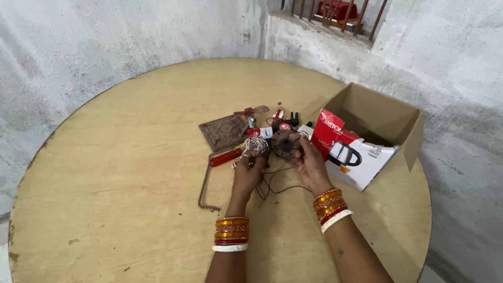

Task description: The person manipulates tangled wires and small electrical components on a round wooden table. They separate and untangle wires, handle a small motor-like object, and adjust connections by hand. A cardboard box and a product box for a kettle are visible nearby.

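Note:
My left hand and my right hand both grip a dark, rusty round motor part held just above the round wooden table. A bundle of pale copper-coloured wire sits at my left fingertips, and thin dark wires trail down between my wrists. Both wrists carry red and gold bangles.
A brown carved square plate and a red-handled tool on a bent metal bar lie left of the hands. Small red and black parts lie behind. An open cardboard box with a red-and-white kettle carton stands at right. Rough walls surround the table.

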